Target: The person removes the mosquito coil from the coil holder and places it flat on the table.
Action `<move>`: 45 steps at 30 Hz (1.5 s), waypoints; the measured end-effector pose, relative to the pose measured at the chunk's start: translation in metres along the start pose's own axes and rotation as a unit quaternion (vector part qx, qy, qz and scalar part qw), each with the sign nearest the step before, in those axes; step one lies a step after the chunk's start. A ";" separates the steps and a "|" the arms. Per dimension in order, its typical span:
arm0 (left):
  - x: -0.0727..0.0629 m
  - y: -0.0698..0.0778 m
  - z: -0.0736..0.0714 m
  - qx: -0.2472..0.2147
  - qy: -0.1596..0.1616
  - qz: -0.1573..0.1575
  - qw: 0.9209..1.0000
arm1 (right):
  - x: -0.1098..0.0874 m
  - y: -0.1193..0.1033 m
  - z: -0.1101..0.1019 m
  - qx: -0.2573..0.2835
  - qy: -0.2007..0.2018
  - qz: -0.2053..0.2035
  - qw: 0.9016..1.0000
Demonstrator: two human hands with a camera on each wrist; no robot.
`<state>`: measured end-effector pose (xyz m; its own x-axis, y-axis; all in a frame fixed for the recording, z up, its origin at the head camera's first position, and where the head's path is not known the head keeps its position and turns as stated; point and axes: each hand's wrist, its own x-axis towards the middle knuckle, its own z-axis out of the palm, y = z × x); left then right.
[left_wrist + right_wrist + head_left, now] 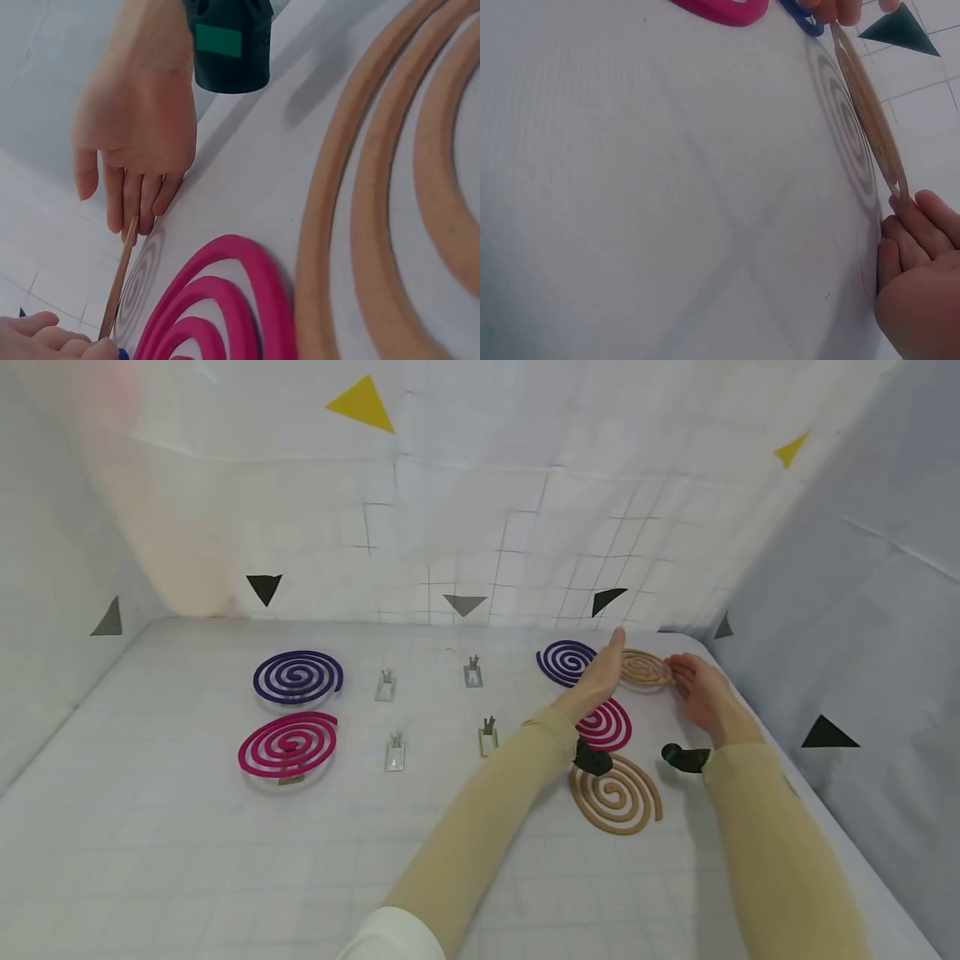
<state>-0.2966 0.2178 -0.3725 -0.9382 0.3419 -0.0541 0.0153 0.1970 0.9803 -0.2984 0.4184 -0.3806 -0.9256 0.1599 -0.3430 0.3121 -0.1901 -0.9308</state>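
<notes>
Both hands carry a tan mosquito coil (643, 670) between them at the far right; in the right wrist view, its shadow falls on the surface below. At the coil's left edge my left hand (596, 677) touches it with the fingertips. Under the right edge reach the extended fingers of my right hand (139, 127), palm up. Behind the left hand lies a purple coil (561, 662), partly covered. Nearer are a pink coil (611, 727), partly hidden by the left forearm, and another tan coil (611, 789), flat on the table.
On the left sit a purple coil (297, 677) and a pink coil (288, 745), each raised on a stand. Small metal stands (395, 752) occupy the middle of the white table (225, 860). A grey curtain wall (862, 627) borders the right side.
</notes>
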 end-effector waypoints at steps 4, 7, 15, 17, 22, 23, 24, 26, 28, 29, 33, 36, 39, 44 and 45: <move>0.001 -0.002 0.001 -0.007 -0.006 -0.004 1.000 | 0.002 0.001 0.002 0.008 0.025 -0.002 1.000; 0.001 -0.002 0.001 -0.003 -0.007 0.003 1.000 | 0.005 0.002 0.002 -0.005 0.028 -0.006 1.000; -0.004 -0.002 0.001 0.009 -0.016 0.003 1.000 | 0.011 0.005 0.006 -0.073 0.052 -0.014 0.996; -0.005 -0.002 0.001 0.012 -0.018 0.002 1.000 | 0.012 0.006 0.007 -0.066 0.053 -0.014 0.996; -0.007 -0.001 -0.001 0.043 -0.013 0.007 0.999 | 0.008 0.006 0.007 -0.023 0.036 -0.007 0.999; -0.008 -0.002 -0.001 0.049 -0.016 0.009 0.999 | 0.007 0.006 0.006 -0.015 0.032 -0.004 0.999; -0.009 -0.002 -0.002 0.054 -0.019 0.010 0.998 | 0.006 0.006 0.006 -0.012 0.028 -0.003 1.000; -0.011 -0.002 -0.003 0.057 -0.027 0.015 0.998 | 0.004 0.005 0.004 -0.003 0.023 -0.002 1.000; -0.013 -0.003 -0.004 0.057 -0.033 0.022 0.998 | 0.004 0.005 0.003 0.002 0.021 -0.001 1.000; -0.014 -0.003 -0.004 0.055 -0.034 0.025 0.998 | 0.004 0.005 0.003 0.005 0.021 -0.001 1.000; -0.016 -0.002 -0.001 0.049 -0.040 0.025 0.998 | 0.006 0.005 0.000 0.011 0.019 -0.002 1.000; -0.016 -0.002 0.002 0.049 -0.048 0.020 0.997 | 0.007 0.006 -0.001 0.006 0.024 -0.005 1.000; -0.013 -0.003 0.003 0.053 -0.050 0.016 0.997 | 0.007 0.006 0.000 0.000 0.029 -0.008 1.000; -0.010 -0.002 0.005 0.060 -0.038 0.015 0.997 | 0.009 0.006 0.000 0.001 0.029 -0.010 1.000; -0.010 -0.002 0.006 0.063 -0.036 0.014 0.997 | 0.009 0.006 0.000 0.001 0.029 -0.010 1.000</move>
<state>-0.2849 0.2191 -0.3746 -0.9093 0.4138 -0.0448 0.0888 0.2979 0.9504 -0.3048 0.4188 -0.3897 -0.9176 0.2202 -0.3311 0.2929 -0.1889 -0.9373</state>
